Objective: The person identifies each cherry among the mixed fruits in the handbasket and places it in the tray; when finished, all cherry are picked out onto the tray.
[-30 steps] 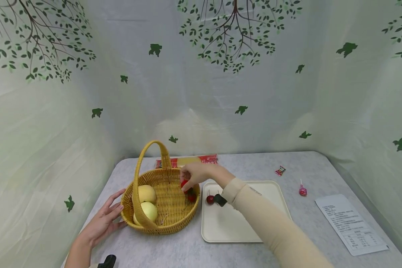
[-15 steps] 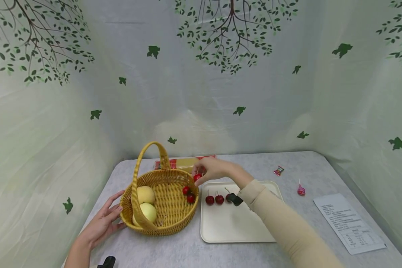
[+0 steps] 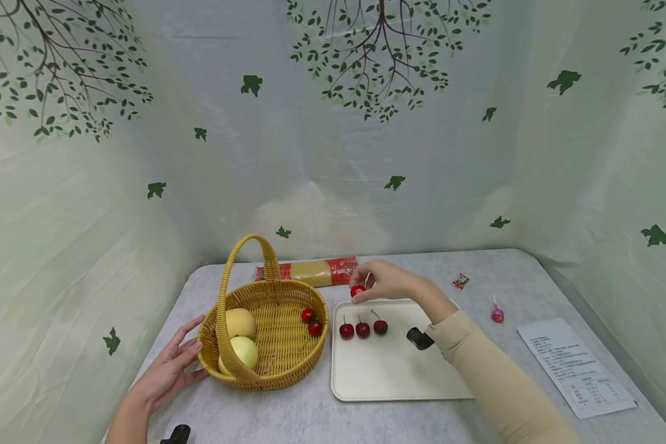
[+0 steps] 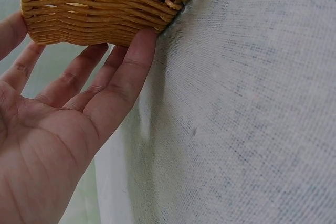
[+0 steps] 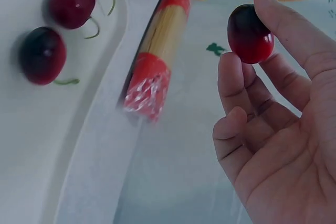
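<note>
My right hand (image 3: pixel 378 280) (image 5: pixel 273 103) pinches a red cherry (image 3: pixel 357 290) (image 5: pixel 250 33) by its fingertips, above the far edge of the cream tray (image 3: pixel 399 376). Three cherries (image 3: pixel 362 328) (image 5: pixel 43 55) lie in a row on the tray. The wicker basket (image 3: pixel 277 370) (image 4: pixel 100 9) holds two yellow apples (image 3: pixel 240 336) and two cherries (image 3: pixel 311 321). My left hand (image 3: pixel 169 370) (image 4: pixel 63 119) lies open with straight fingers touching the basket's left wall.
A packet of spaghetti (image 3: pixel 313 271) (image 5: pixel 157 61) lies behind the basket. A small red sweet (image 3: pixel 460 282), a pink lollipop (image 3: pixel 497 313) and a printed sheet (image 3: pixel 574 367) lie on the table to the right of the tray. Cloth walls enclose the table.
My right hand lifted a cherry out of the basket and carried it right, over the tray's far edge. The left hand stayed at the basket.
</note>
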A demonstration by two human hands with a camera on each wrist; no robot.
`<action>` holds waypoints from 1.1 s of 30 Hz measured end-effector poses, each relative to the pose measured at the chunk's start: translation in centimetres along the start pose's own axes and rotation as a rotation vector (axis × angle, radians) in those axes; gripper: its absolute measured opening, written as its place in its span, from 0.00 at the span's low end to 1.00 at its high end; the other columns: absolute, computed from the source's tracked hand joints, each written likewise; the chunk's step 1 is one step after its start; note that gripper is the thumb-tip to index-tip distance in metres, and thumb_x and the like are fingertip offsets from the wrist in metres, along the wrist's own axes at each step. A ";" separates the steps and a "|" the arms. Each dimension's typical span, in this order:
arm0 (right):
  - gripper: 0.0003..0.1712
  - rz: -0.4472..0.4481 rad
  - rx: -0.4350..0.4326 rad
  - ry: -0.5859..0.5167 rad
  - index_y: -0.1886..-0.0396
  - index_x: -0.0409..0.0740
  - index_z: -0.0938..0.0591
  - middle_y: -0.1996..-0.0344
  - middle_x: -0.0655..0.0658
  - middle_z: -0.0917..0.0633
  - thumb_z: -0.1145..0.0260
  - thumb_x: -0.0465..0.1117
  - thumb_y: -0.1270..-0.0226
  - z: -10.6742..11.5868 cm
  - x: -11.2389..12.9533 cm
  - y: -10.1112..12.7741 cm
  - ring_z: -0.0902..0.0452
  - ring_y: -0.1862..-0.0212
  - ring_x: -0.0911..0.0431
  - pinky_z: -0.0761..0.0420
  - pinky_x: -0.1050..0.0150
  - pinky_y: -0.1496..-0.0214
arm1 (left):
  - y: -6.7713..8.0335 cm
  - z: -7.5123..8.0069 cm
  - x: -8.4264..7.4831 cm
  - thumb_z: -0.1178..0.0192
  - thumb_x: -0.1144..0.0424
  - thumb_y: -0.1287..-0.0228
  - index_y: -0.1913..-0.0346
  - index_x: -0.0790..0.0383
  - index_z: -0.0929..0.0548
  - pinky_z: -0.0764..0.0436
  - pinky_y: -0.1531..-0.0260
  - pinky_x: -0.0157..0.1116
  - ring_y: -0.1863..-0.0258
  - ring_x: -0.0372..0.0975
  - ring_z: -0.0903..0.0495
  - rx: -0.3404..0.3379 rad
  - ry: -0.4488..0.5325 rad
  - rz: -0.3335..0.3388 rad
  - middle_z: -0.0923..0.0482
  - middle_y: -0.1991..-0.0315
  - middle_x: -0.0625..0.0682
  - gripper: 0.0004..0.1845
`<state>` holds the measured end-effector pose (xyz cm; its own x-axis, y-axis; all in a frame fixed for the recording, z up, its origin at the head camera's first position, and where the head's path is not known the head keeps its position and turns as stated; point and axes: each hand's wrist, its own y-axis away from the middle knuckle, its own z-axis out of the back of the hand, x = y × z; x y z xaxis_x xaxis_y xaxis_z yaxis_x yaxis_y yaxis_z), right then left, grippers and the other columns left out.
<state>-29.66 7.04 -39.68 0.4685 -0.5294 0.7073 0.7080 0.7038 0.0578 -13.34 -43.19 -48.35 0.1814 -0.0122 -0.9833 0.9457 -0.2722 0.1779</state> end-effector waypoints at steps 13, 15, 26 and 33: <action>0.12 -0.084 -0.082 0.001 0.55 0.48 0.13 0.57 0.49 0.13 0.20 0.45 0.33 -0.2 -5.0 4.0 0.18 0.56 0.57 0.18 0.60 0.51 | -0.2 0.1 -0.3 0.58 0.61 0.09 0.12 0.39 0.58 0.14 0.44 0.42 0.38 0.26 0.19 -0.013 -0.002 -0.006 0.21 0.38 0.29 0.34; 0.12 -0.090 -0.090 0.001 0.56 0.47 0.13 0.58 0.49 0.13 0.19 0.44 0.33 -0.5 -5.9 4.4 0.18 0.56 0.58 0.18 0.61 0.51 | -0.1 0.1 -0.3 0.58 0.61 0.09 0.12 0.39 0.57 0.14 0.44 0.41 0.38 0.26 0.19 -0.013 -0.004 -0.007 0.20 0.38 0.29 0.34; 0.12 -0.135 -0.083 -0.011 0.58 0.45 0.13 0.67 0.52 0.16 0.18 0.43 0.35 -2.2 -8.5 5.8 0.25 0.64 0.59 0.25 0.66 0.59 | -0.1 0.2 -0.1 0.59 0.62 0.09 0.13 0.35 0.55 0.14 0.44 0.41 0.38 0.26 0.19 0.018 0.012 -0.013 0.20 0.37 0.29 0.33; 0.13 -0.137 -0.067 -0.059 0.59 0.41 0.14 0.68 0.51 0.18 0.18 0.41 0.36 -3.2 -9.2 6.0 0.26 0.64 0.60 0.26 0.68 0.60 | 0.0 0.1 0.0 0.59 0.62 0.09 0.14 0.32 0.52 0.14 0.44 0.41 0.38 0.26 0.19 0.021 0.028 -0.016 0.20 0.37 0.29 0.32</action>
<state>-28.07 14.59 -48.04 0.3348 -0.5883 0.7360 0.7978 0.5926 0.1108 -13.41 -43.28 -48.33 0.1737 0.0191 -0.9846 0.9429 -0.2919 0.1607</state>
